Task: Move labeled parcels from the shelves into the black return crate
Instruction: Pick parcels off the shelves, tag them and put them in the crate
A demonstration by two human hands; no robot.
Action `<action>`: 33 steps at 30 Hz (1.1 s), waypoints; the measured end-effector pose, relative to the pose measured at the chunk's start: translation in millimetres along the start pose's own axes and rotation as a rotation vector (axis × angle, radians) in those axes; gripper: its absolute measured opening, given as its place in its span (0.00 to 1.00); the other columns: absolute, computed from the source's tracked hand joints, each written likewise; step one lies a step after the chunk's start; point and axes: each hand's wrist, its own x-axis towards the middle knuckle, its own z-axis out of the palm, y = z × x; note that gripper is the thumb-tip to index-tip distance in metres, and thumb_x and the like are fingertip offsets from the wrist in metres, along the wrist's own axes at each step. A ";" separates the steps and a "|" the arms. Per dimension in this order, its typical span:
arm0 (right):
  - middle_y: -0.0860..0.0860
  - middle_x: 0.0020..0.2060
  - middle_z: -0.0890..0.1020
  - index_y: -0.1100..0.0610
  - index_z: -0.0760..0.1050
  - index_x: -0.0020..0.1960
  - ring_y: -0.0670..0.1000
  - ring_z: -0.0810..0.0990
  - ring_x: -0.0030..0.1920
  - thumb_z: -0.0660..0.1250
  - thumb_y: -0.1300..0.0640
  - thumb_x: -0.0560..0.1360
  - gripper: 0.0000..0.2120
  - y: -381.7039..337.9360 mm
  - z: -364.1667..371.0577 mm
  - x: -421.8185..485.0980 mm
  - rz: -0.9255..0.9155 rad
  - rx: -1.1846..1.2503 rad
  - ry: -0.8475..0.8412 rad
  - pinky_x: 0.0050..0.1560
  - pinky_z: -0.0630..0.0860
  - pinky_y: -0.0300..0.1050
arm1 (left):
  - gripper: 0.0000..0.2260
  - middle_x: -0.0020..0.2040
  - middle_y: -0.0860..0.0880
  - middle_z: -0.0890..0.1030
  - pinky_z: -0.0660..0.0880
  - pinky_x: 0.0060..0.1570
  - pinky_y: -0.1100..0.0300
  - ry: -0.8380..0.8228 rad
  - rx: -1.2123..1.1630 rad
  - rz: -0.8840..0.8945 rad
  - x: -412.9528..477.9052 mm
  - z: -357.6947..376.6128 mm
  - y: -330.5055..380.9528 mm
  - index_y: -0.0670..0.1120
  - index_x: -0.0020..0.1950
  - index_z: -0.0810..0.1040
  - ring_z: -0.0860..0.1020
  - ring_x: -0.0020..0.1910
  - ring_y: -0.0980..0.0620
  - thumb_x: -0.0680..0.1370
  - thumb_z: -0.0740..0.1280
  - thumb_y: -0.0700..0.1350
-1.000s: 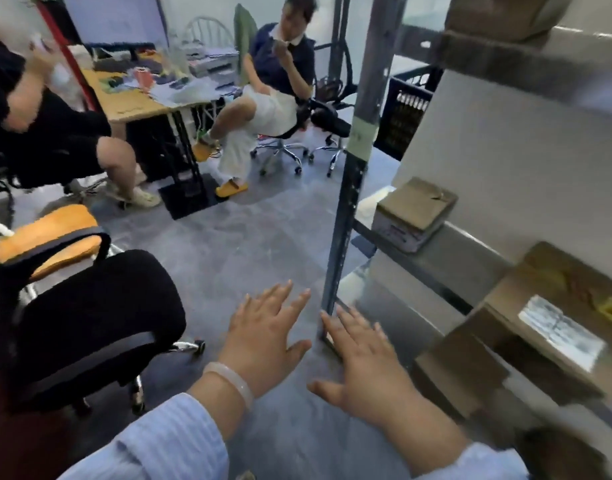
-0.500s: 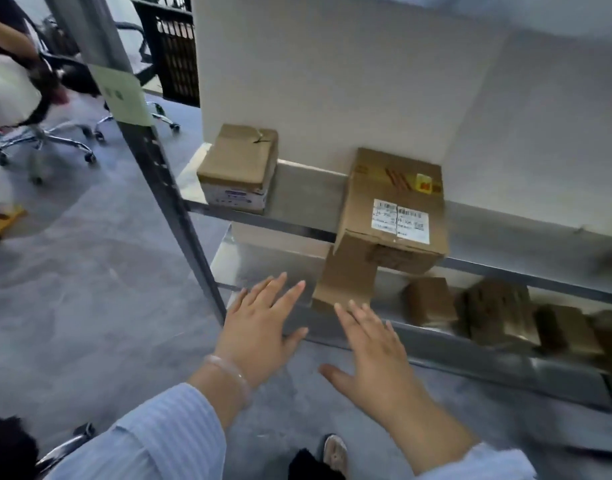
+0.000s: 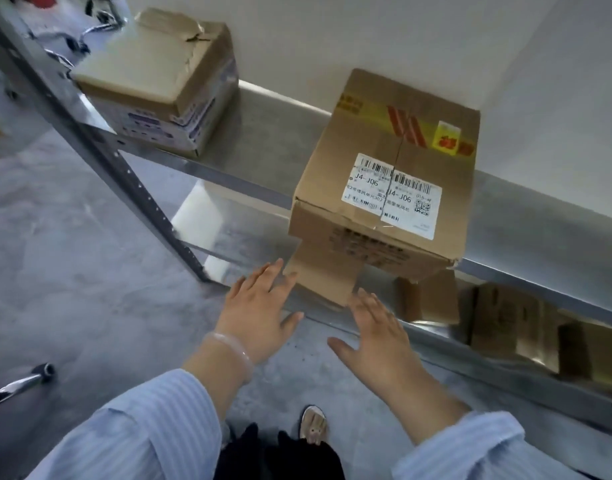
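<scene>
Parcel [image 3: 384, 161] long axis runs wall-to-front, label [image 3: 393, 199] face up, overhanging shelf [image 3: 263, 143] edge.

both hands [image 3: 259, 313] reach open toward the labeled parcel [image 3: 384, 188] on the shelf [image 3: 263, 147]

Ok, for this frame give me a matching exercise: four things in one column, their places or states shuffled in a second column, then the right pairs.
Things
1. labelled parcel
2. torn-topped box
3. small brown boxes
4. left hand

Places or states
A. on the lower shelf, to the right
B. open, fingers straight, a bracelet on its wrist
C. at the left end of the upper shelf
D. further right on the upper shelf, one flap hanging below its front

Pairs: 1-D, 2-C, 3-A, 4-B.
</scene>
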 end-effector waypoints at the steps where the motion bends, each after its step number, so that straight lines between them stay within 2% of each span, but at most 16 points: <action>1: 0.46 0.79 0.48 0.48 0.45 0.79 0.47 0.45 0.79 0.59 0.36 0.77 0.39 8.4 4.4 7.2 0.024 0.024 -0.019 0.76 0.44 0.45 | 0.29 0.81 0.53 0.49 0.50 0.76 0.51 -0.019 -0.004 -0.006 5.4 9.2 1.1 0.58 0.79 0.53 0.51 0.79 0.49 0.80 0.57 0.61; 6: 0.47 0.79 0.49 0.47 0.45 0.79 0.48 0.48 0.79 0.60 0.36 0.77 0.39 35.3 44.9 45.1 0.111 0.055 -0.110 0.77 0.51 0.46 | 0.29 0.81 0.53 0.48 0.51 0.75 0.53 -0.056 -0.041 -0.027 52.6 43.2 -5.7 0.59 0.79 0.50 0.49 0.79 0.50 0.81 0.57 0.60; 8: 0.47 0.79 0.50 0.47 0.47 0.80 0.49 0.51 0.78 0.62 0.37 0.76 0.39 43.2 58.4 63.7 0.188 0.125 -0.096 0.75 0.56 0.47 | 0.30 0.81 0.52 0.49 0.54 0.74 0.52 -0.080 -0.041 -0.028 75.2 58.9 -8.6 0.58 0.79 0.49 0.50 0.79 0.49 0.80 0.57 0.60; 10: 0.48 0.79 0.53 0.48 0.49 0.79 0.51 0.55 0.78 0.63 0.38 0.76 0.38 51.2 67.7 79.2 0.227 0.169 -0.072 0.74 0.60 0.49 | 0.30 0.80 0.50 0.52 0.56 0.74 0.51 -0.051 -0.067 -0.019 93.2 77.2 -13.2 0.56 0.79 0.52 0.53 0.79 0.48 0.80 0.59 0.60; 12: 0.48 0.79 0.52 0.47 0.48 0.80 0.52 0.55 0.78 0.62 0.39 0.77 0.38 58.8 75.9 90.1 0.229 0.137 -0.090 0.74 0.60 0.50 | 0.30 0.79 0.49 0.57 0.60 0.73 0.51 0.017 -0.096 -0.010 106.3 92.1 -18.9 0.55 0.79 0.56 0.56 0.78 0.47 0.79 0.61 0.59; 15: 0.48 0.79 0.53 0.46 0.48 0.80 0.53 0.56 0.77 0.64 0.39 0.76 0.40 64.2 88.6 107.7 0.253 0.166 -0.061 0.74 0.61 0.51 | 0.31 0.80 0.50 0.55 0.58 0.74 0.52 0.032 -0.131 -0.036 119.4 111.2 -28.1 0.56 0.79 0.55 0.55 0.78 0.47 0.79 0.61 0.59; 21: 0.54 0.75 0.63 0.49 0.47 0.80 0.59 0.66 0.72 0.69 0.41 0.74 0.43 69.2 105.9 170.3 0.471 0.486 0.091 0.69 0.64 0.48 | 0.33 0.81 0.49 0.49 0.57 0.75 0.48 -0.007 -0.203 -0.069 162.1 135.8 -46.4 0.57 0.80 0.49 0.52 0.79 0.44 0.79 0.62 0.59; 23: 0.55 0.71 0.70 0.51 0.53 0.78 0.59 0.71 0.68 0.70 0.44 0.74 0.40 70.0 118.4 186.9 0.518 0.649 0.147 0.65 0.67 0.47 | 0.36 0.81 0.48 0.49 0.59 0.74 0.47 -0.067 -0.270 -0.100 173.0 146.1 -49.1 0.57 0.80 0.46 0.54 0.78 0.42 0.78 0.64 0.58; 25: 0.57 0.67 0.75 0.55 0.61 0.74 0.60 0.74 0.65 0.71 0.48 0.74 0.34 66.8 130.6 193.9 0.554 0.803 0.197 0.64 0.69 0.47 | 0.38 0.79 0.46 0.54 0.62 0.73 0.48 -0.106 -0.343 -0.110 175.3 157.1 -47.1 0.56 0.80 0.46 0.60 0.75 0.40 0.78 0.66 0.56; 28: 0.53 0.59 0.79 0.56 0.68 0.68 0.55 0.78 0.58 0.72 0.52 0.74 0.26 57.6 142.0 183.9 0.527 0.890 0.231 0.60 0.72 0.47 | 0.38 0.73 0.45 0.60 0.65 0.69 0.51 -0.082 -0.425 -0.174 160.6 165.3 -47.6 0.56 0.80 0.46 0.65 0.70 0.41 0.78 0.66 0.55; 31: 0.50 0.57 0.79 0.52 0.68 0.69 0.52 0.78 0.58 0.73 0.53 0.73 0.27 42.9 138.6 158.1 0.449 0.885 0.230 0.59 0.74 0.49 | 0.41 0.64 0.46 0.64 0.69 0.66 0.51 -0.065 -0.550 -0.278 131.2 157.2 -54.0 0.60 0.79 0.45 0.69 0.64 0.43 0.75 0.69 0.55; 33: 0.48 0.57 0.78 0.49 0.67 0.69 0.50 0.78 0.56 0.73 0.53 0.73 0.28 27.7 126.5 135.7 0.390 0.869 0.208 0.55 0.75 0.46 | 0.42 0.62 0.46 0.64 0.70 0.65 0.51 -0.067 -0.585 -0.344 107.6 143.7 -56.5 0.61 0.79 0.45 0.70 0.62 0.43 0.74 0.69 0.57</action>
